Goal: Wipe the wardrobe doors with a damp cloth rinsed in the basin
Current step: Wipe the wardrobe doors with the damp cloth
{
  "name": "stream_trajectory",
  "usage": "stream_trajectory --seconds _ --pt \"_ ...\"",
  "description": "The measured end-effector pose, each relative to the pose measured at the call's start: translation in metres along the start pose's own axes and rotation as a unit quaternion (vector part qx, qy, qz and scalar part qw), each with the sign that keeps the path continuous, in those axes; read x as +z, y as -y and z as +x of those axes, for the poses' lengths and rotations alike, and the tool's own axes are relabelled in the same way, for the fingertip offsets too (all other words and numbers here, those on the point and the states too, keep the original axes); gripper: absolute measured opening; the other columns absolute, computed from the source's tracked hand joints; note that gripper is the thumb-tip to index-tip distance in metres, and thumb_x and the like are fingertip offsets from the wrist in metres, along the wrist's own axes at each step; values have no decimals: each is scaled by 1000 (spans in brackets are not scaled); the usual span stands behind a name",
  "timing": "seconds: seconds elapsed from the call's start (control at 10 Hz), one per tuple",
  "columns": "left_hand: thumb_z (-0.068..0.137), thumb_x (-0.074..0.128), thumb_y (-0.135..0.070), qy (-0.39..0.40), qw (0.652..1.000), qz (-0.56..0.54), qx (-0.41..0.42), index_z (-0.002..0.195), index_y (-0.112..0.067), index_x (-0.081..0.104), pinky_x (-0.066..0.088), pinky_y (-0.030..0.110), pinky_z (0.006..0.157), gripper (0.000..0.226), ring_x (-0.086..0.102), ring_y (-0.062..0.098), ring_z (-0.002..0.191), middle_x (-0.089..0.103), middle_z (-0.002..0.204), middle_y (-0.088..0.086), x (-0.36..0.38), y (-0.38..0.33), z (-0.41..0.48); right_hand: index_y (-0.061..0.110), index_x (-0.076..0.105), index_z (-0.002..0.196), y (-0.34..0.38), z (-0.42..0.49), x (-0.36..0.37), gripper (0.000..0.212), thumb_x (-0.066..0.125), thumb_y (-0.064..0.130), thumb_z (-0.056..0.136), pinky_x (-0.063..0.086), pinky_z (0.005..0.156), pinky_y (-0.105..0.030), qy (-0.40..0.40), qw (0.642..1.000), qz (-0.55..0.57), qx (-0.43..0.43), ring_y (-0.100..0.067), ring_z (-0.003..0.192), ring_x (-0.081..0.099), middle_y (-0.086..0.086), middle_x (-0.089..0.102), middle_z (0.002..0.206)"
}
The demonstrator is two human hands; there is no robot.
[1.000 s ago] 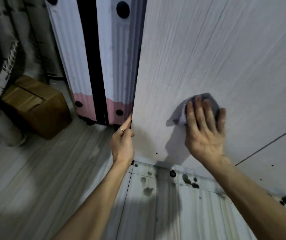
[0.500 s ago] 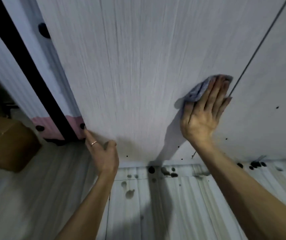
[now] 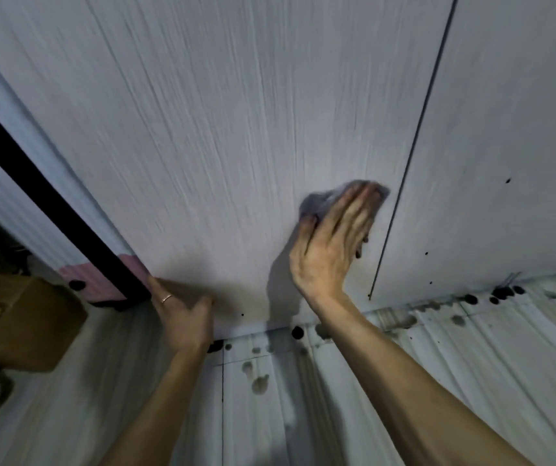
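While left hand [image 3: 182, 314] grips door [image 3: 236, 129] edge, right hand [image 3: 330, 243] flat on cloth [image 3: 317, 200]

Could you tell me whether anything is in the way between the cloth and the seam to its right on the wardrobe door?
Nothing visible is in the way. The right hand presses the cloth flat on the wardrobe door, and the bare panel runs uninterrupted to the seam.

1. Home interior, bedroom-type room.
2. Tall pale grey wood-grain wardrobe doors [image 3: 236, 129], thin dark seam between the panels.
3. Brown cardboard box [image 3: 17, 324] on pale wood-look plank floor [image 3: 471, 381], dark spots near the doors.
4. White-and-pink ribbed panel with black band [image 3: 83, 275] just beside the doors.
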State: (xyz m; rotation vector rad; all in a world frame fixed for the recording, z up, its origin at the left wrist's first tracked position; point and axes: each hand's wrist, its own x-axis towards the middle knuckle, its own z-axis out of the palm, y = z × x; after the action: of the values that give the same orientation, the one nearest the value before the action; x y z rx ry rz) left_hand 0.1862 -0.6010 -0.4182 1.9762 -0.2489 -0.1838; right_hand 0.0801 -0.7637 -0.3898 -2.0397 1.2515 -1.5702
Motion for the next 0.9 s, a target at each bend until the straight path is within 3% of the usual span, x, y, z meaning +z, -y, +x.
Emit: stream_trajectory --seconds 0.1,0.2,0.3,0.4,0.5,0.6,0.7,0.8,0.9 --pt "85 66 -2 -13 1000 -8 -9 159 -15 -2 21 32 118 101 21 29 148 10 165 12 6 -7 -3 2 1 155 -23 2 6 75 36 39 100 -7 123 -45 6 995 -56 -80 -22 151 -19 -22 3 160" --pt "85 65 -3 -4 1000 -5 -23 159 -11 -4 21 29 116 101 21 30 149 7 164 14 6 -16 -7 6 -8 157 -44 -28 13 77 24 50 103 -9 123 -41 41 998 -41 7 -19 151 -22 -18 -7 164" --pt "77 67 -16 21 999 -16 -29 159 -15 -4 26 34 117 108 26 30 146 9 164 11 0 -23 -11 3 -15 154 -32 -43 19 70 20 41 106 -10 123 -37 16 942 116 314 -21 151 -21 -15 -23 163" --pt "59 58 -29 33 999 -29 -28 158 -16 8 33 46 116 112 37 32 139 26 158 14 -9 -21 -8 0 -14 153 -31 -40 22 64 21 30 110 -15 119 -27 16 835 214 507 -21 152 -18 -13 -23 163" --pt "55 58 -33 54 998 -18 -35 149 -21 21 45 54 104 102 50 36 123 45 143 17 -19 -12 1 -1 -9 154 -32 -31 12 62 24 28 110 -11 116 -23 3 804 257 536 -21 153 -9 -13 -14 165" --pt "56 59 -31 72 997 -20 -30 143 -24 26 48 54 101 93 55 35 117 53 134 16 -24 -6 6 11 26 154 -75 -18 16 67 30 55 104 3 123 -31 -1 790 261 555 -17 147 25 5 31 160" --pt "55 61 -30 82 996 -20 -25 141 -29 27 49 54 100 92 55 34 116 53 136 13 -25 0 10 37 44 88 -148 -28 66 44 31 78 82 40 110 -44 15 696 346 629 -10 83 50 21 57 87" --pt "54 62 -30 82 996 -22 -21 148 -26 22 46 52 104 102 51 33 122 45 144 11 -25 -4 6 29 41 81 -105 -22 28 32 19 42 99 47 75 -27 2 582 444 681 -18 78 53 2 49 86" --pt "56 61 -27 70 997 -25 -19 152 -22 19 42 40 105 105 47 28 126 38 149 8 -21 -13 0 18 56 95 -77 -26 13 29 54 47 92 39 102 -55 -192 337 622 681 -22 108 55 -7 57 103"
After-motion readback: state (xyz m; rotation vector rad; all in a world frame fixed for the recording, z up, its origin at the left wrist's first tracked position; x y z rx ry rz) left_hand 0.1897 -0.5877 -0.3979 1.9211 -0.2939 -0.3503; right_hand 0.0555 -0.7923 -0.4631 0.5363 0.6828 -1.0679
